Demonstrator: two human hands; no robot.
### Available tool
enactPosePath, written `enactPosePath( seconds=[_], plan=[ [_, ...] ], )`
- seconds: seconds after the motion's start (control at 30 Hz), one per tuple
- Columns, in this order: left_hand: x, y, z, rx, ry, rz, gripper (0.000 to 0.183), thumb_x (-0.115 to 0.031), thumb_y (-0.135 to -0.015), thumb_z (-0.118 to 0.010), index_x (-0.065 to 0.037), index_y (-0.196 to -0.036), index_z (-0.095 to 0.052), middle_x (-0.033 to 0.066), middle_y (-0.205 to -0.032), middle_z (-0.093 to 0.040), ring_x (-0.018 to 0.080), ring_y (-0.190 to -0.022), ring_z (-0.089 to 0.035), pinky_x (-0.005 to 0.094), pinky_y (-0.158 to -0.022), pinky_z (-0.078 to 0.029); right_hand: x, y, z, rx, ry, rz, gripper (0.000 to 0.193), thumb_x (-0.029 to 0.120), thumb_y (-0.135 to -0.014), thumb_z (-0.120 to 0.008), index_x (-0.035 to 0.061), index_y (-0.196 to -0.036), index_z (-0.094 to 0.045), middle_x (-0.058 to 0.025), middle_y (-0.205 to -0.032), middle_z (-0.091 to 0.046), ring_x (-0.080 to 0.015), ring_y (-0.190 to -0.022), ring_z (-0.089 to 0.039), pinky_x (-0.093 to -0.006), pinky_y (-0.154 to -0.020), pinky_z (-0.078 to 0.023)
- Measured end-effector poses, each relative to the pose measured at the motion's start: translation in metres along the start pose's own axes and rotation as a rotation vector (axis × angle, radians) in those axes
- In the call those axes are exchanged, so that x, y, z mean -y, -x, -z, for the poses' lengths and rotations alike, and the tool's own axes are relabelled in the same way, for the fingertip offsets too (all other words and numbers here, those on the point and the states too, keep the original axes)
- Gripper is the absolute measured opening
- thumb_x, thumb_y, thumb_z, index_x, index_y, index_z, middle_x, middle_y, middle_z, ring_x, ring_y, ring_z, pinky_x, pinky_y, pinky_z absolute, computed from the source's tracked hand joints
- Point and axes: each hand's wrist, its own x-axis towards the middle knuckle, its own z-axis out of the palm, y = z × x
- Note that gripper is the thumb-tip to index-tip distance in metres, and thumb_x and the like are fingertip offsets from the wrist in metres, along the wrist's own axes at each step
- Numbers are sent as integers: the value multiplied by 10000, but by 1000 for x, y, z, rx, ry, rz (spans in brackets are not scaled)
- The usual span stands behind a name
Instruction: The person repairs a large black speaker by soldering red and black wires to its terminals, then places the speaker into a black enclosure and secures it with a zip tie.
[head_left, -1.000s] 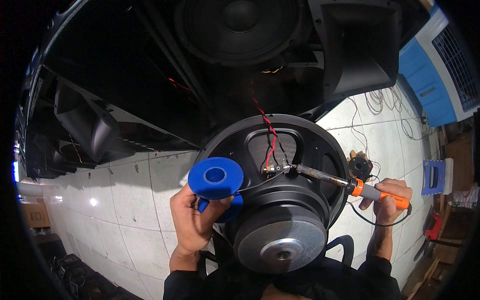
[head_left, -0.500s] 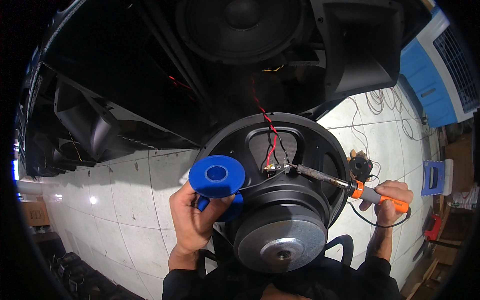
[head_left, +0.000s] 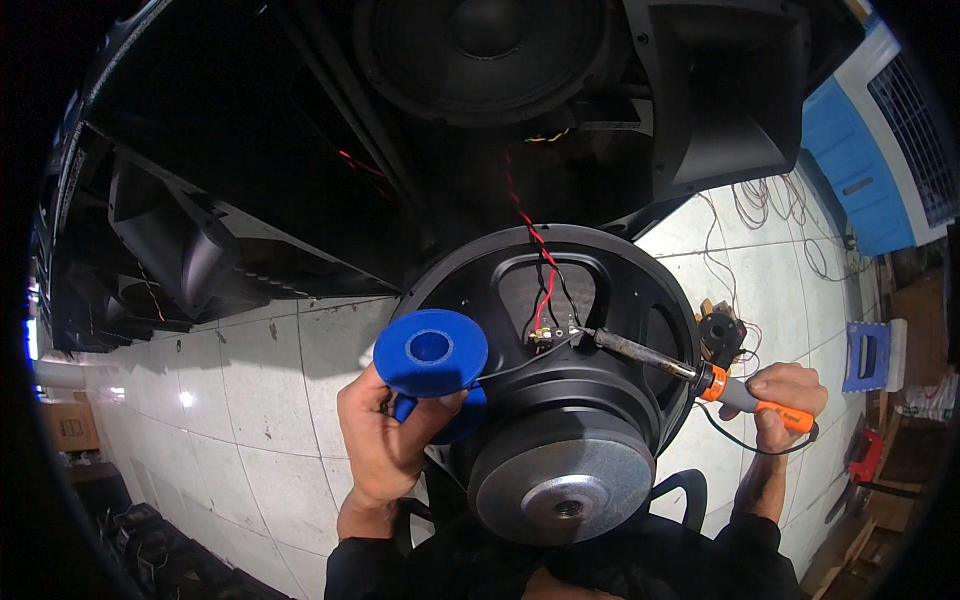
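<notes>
My left hand is closed round a blue spool of solder wire. A thin grey strand of solder runs from it to the terminal block on the back of a large black loudspeaker driver. In my right hand is a soldering iron with an orange and grey handle. Its tip meets the solder strand at the terminal's right side. Red and black wires come down from a dark cabinet to the terminals. The driver lies magnet side up, close in front of me.
A black speaker cabinet with a cone and a horn stands ahead. More dark cabinets line the left. On the tiled floor at right are a small black round stand, loose cables, a blue-white cooler and a blue stool.
My left hand and the spool have shifted very slightly left. The soldering iron's handle has tilted a little lower, with its tip still at the right terminal.
</notes>
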Motion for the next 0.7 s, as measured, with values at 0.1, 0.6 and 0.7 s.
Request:
enactPosePath(
  seconds=[0.1, 0.6, 0.7],
  plan=[
    [-3, 0, -1, 1, -54, -8, 267, -163, -870, -800, -22, -1085, -725, 87, -977, -753, 184, -911, -710, 325, -890, -540, -2, 0, 0, -2, -9, 20, 319, 294, -854, -742, -4, -962, -772, -138, -733, -727, -219, -569, -722, -265, -546, -584],
    [-4, -3, -6, -2, -78, -32, 298, -182, -873, -815, -17, -1102, -723, 90, -990, -753, 186, -917, -715, 328, -875, -555, -5, 4, 2, -18, 8, 2, 303, 290, -842, -739, 5, -937, -780, -124, -748, -737, -208, -562, -708, -268, -551, -572],
    [-5, -3, -7, -3, -69, -36, 302, -184, -870, -816, -17, -1104, -722, 91, -991, -753, 179, -911, -711, 321, -868, -555, -5, 4, 2, -24, 8, -12, 304, 291, -838, -741, 3, -926, -781, -123, -737, -733, -205, -559, -703, -266, -547, -565]
  ],
)
